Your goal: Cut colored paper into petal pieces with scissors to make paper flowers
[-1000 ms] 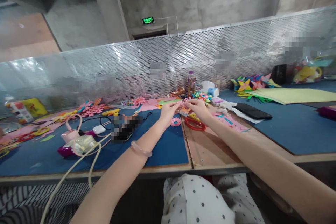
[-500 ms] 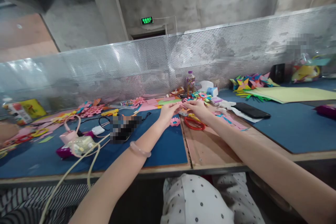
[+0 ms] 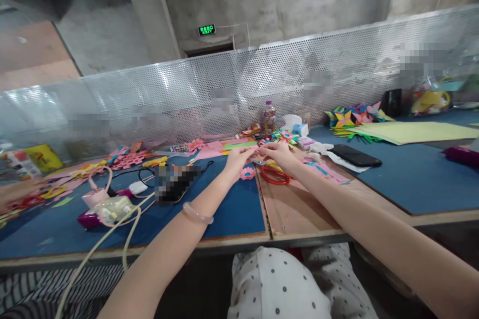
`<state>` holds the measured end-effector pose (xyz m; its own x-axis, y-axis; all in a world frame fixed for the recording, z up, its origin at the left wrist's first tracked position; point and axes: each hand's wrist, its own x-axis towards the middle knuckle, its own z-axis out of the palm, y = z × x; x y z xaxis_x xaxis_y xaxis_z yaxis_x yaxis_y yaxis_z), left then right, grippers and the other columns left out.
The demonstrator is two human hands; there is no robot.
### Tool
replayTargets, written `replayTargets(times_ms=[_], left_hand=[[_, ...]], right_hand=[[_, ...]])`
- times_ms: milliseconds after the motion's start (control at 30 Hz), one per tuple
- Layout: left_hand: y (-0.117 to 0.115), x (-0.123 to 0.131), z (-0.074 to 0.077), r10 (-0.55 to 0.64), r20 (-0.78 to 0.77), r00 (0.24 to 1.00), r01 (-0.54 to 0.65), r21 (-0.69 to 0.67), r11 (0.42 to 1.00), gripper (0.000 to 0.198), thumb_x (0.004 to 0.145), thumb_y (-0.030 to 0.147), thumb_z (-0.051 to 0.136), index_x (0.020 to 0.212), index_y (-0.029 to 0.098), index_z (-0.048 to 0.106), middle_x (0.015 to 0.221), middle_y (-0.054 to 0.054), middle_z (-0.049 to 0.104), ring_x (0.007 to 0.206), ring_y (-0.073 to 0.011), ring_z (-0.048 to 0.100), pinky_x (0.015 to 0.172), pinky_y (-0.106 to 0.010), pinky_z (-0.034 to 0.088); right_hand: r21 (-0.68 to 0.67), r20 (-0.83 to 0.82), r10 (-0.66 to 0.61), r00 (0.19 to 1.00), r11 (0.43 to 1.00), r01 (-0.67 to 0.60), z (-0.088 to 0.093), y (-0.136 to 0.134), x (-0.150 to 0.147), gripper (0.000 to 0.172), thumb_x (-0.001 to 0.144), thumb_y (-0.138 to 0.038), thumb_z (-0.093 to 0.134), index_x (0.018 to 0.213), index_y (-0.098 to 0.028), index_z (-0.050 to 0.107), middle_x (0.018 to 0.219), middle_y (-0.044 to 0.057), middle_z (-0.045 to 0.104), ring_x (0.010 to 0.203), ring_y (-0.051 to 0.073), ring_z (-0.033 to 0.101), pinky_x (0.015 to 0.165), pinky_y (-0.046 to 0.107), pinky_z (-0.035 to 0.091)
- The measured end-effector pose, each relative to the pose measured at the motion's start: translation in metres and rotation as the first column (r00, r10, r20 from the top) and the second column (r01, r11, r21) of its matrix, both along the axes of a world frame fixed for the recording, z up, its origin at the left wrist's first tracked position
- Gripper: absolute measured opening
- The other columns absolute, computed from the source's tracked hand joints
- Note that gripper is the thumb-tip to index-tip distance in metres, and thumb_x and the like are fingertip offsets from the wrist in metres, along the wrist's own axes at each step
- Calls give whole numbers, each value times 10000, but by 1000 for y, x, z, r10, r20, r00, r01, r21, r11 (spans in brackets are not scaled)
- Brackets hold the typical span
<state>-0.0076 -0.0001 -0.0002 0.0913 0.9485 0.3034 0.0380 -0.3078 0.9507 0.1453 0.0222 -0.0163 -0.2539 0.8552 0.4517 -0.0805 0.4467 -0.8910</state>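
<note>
My left hand [image 3: 238,160] and my right hand [image 3: 280,153] meet over the middle of the table, fingertips pinched together. Between them is a small piece of pink paper [image 3: 256,149], mostly hidden by the fingers. Just below my right hand lie scissors with red handles [image 3: 276,176], blades toward the left. A small pink paper flower [image 3: 247,173] rests on the blue mat under my left hand. Beyond the hands are sheets of pink paper [image 3: 210,149] and a multicoloured paper flower [image 3: 286,136].
A black phone [image 3: 356,155] lies right, near yellow-green sheets [image 3: 415,132] and folded paper stars [image 3: 344,118]. A drink bottle [image 3: 269,118] stands at the back. Cables and a power strip [image 3: 112,209] sit left. Another person's hand [image 3: 22,193] is at far left.
My hands keep their pinch in nearly the same place. The view has shifted slightly. At far left, the other person's hand has come further into view.
</note>
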Motion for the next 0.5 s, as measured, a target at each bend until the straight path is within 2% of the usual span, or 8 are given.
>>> replayTargets(times_ms=[300, 500], left_hand=[[1, 0, 2, 8, -75, 997, -2, 80, 997, 216, 702, 334, 596, 795, 150, 659, 801, -85, 676, 769, -191, 620, 719, -317, 463], [3, -2, 1, 50, -93, 994, -40, 109, 993, 173, 688, 305, 600, 750, 151, 648, 770, -63, 664, 728, -175, 610, 690, -299, 465]], right_hand=[[-33, -27, 45, 999, 998, -46, -3, 5, 0, 311, 634, -437, 646, 731, -141, 640, 720, 28, 596, 641, 108, 536, 595, 234, 468], [1, 20, 57, 998, 998, -57, -3, 4, -1, 321, 656, -453, 622, 732, -141, 629, 737, 26, 605, 666, 112, 545, 621, 248, 464]])
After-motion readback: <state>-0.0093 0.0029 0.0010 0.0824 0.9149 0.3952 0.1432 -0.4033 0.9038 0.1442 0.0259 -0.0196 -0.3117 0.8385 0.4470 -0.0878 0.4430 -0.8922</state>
